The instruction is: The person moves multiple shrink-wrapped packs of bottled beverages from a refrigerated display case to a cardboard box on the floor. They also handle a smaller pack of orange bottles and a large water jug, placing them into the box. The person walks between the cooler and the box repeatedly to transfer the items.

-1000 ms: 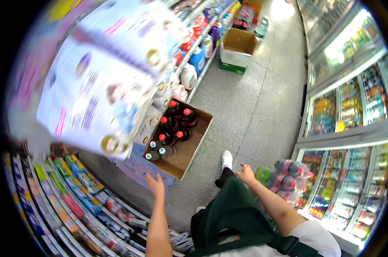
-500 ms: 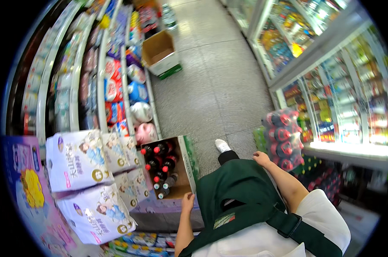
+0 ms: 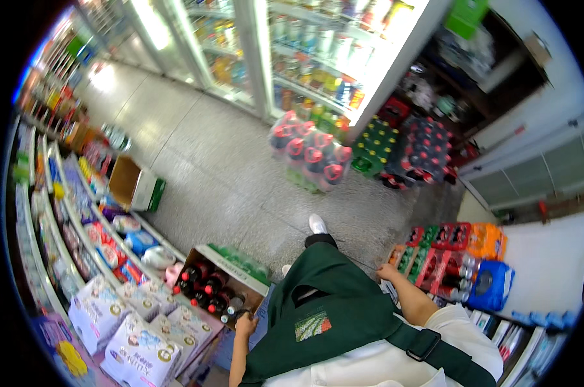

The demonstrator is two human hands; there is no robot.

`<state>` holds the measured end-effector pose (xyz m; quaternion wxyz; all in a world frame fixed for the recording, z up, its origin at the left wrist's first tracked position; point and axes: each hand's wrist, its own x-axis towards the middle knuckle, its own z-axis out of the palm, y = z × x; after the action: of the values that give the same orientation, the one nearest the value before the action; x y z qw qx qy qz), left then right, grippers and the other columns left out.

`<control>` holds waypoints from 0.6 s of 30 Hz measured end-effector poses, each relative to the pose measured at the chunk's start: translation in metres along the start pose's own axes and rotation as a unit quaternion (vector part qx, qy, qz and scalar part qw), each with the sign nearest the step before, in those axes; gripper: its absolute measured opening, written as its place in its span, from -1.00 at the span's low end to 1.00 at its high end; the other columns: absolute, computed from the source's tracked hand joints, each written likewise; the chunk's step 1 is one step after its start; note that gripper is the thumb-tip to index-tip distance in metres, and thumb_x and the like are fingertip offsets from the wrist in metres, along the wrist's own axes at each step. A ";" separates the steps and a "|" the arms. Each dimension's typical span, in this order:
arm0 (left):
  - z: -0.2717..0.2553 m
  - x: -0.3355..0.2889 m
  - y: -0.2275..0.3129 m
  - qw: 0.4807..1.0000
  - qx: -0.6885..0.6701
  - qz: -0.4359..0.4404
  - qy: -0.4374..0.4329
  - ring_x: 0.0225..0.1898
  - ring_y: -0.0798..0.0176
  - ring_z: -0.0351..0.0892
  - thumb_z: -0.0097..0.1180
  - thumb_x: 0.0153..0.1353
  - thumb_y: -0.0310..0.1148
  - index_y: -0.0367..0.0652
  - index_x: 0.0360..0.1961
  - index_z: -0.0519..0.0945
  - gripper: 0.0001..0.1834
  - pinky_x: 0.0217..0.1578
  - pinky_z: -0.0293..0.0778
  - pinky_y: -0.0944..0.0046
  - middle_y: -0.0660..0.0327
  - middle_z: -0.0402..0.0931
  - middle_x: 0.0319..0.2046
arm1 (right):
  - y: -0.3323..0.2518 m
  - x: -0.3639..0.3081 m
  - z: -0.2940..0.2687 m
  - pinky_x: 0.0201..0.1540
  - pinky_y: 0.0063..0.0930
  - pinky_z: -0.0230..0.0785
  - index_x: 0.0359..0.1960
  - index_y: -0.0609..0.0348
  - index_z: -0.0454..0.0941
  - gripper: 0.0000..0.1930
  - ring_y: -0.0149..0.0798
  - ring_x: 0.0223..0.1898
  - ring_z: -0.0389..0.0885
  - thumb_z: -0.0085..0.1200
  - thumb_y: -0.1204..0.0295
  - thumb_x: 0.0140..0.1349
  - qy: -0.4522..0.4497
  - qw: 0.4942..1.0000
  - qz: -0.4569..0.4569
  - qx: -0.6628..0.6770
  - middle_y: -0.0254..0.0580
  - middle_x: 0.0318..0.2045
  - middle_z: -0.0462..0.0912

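My left hand (image 3: 245,324) is closed at the near corner of an open cardboard box (image 3: 258,287), fingers on its rim. Inside lie dark cola bottles (image 3: 205,284) with red caps, and a few grey-capped bottles (image 3: 235,304) closest to my fingers. My right hand (image 3: 387,272) hangs at my right side with its fingers loosely bent and nothing visible in it. It appears beside shrink-wrapped drink packs (image 3: 427,261), though whether it touches them is unclear.
White tissue packs (image 3: 140,348) are stacked left of the box, beside curved shelves (image 3: 108,235). An empty carton (image 3: 134,184) stands on the floor ahead. A wrapped bottle pack (image 3: 311,155) stands before the lit drinks fridge (image 3: 318,51). Crates (image 3: 376,147) stand farther right.
My view has turned to the right, so the shelves and box sit farther left and more drink packs show on the right. My left hand stays at the box corner.
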<state>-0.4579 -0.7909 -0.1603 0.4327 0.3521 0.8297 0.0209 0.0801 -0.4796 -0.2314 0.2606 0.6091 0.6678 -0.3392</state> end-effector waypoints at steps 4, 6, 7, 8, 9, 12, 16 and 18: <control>-0.010 0.005 0.040 0.993 0.057 0.018 -0.105 -0.11 -0.11 0.56 0.25 0.04 -0.09 -0.19 -0.21 0.57 -0.58 -0.06 0.45 0.02 -0.04 0.60 -0.21 | 0.074 -0.061 0.040 -0.25 -0.23 0.49 -0.30 0.13 0.67 -0.69 -0.09 -0.37 0.66 0.09 0.20 0.02 -0.015 0.980 0.148 0.132 -0.08 -0.42 0.69; -0.008 0.029 0.053 0.993 0.078 0.070 -0.063 -0.15 -0.11 0.58 0.23 0.05 -0.12 -0.22 -0.22 0.57 -0.60 -0.09 0.47 0.01 -0.07 0.61 -0.27 | 0.090 -0.074 0.051 -0.33 -0.28 0.49 -0.34 0.12 0.68 -0.73 -0.17 -0.43 0.65 0.09 0.23 0.03 -0.071 0.940 0.241 0.229 -0.14 -0.48 0.68; -0.010 0.038 0.067 0.994 0.072 0.070 -0.044 -0.16 -0.11 0.59 0.22 0.05 -0.12 -0.22 -0.21 0.57 -0.60 -0.11 0.47 0.02 -0.07 0.61 -0.28 | 0.094 -0.075 0.052 -0.34 -0.30 0.49 -0.31 0.14 0.67 -0.71 -0.20 -0.44 0.65 0.09 0.23 0.05 -0.071 0.942 0.217 0.246 -0.15 -0.47 0.68; -0.017 0.048 0.088 0.995 0.069 0.069 -0.026 -0.17 -0.11 0.59 0.21 0.06 -0.12 -0.21 -0.20 0.57 -0.60 -0.12 0.48 0.02 -0.07 0.61 -0.29 | 0.096 -0.075 0.052 -0.36 -0.32 0.48 -0.28 0.15 0.66 -0.70 -0.23 -0.44 0.64 0.08 0.23 0.07 -0.071 0.942 0.193 0.265 -0.17 -0.45 0.68; -0.021 0.056 0.111 0.993 0.090 0.075 -0.014 -0.17 -0.11 0.59 0.21 0.06 -0.12 -0.21 -0.18 0.57 -0.59 -0.12 0.48 0.02 -0.06 0.61 -0.29 | 0.098 -0.073 0.050 -0.38 -0.34 0.47 -0.25 0.17 0.65 -0.69 -0.27 -0.45 0.63 0.08 0.23 0.09 -0.072 0.942 0.169 0.282 -0.19 -0.44 0.68; -0.028 0.082 0.169 0.988 0.118 0.099 0.004 -0.16 -0.08 0.59 0.20 0.07 -0.12 -0.18 -0.13 0.57 -0.58 -0.12 0.49 0.05 -0.04 0.62 -0.28 | 0.099 -0.051 0.028 -0.36 -0.38 0.47 -0.16 0.20 0.62 -0.66 -0.30 -0.42 0.63 0.10 0.24 0.13 -0.007 0.923 0.101 0.372 -0.21 -0.38 0.68; -0.015 0.101 0.261 0.984 0.137 0.114 0.013 -0.16 -0.07 0.60 0.19 0.08 -0.12 -0.19 -0.11 0.57 -0.58 -0.11 0.48 0.07 -0.04 0.62 -0.27 | 0.134 -0.025 -0.018 -0.25 -0.41 0.47 -0.11 0.21 0.60 -0.66 -0.30 -0.32 0.63 0.14 0.27 0.14 0.068 0.886 0.060 0.456 -0.21 -0.32 0.69; 0.001 0.106 0.335 0.983 0.114 0.141 -0.008 -0.16 -0.06 0.60 0.19 0.09 -0.14 -0.19 -0.11 0.57 -0.58 -0.10 0.48 0.08 -0.04 0.63 -0.27 | 0.186 -0.004 -0.023 -0.15 -0.39 0.45 -0.15 0.17 0.62 -0.67 -0.20 -0.25 0.64 0.11 0.24 0.13 0.116 0.871 0.070 0.473 -0.16 -0.29 0.68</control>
<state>-0.3074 -0.4757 -0.1218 0.3893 0.5128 0.7650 -0.0159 0.2660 -0.4595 -0.2385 -0.1150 0.7398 0.4085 -0.5221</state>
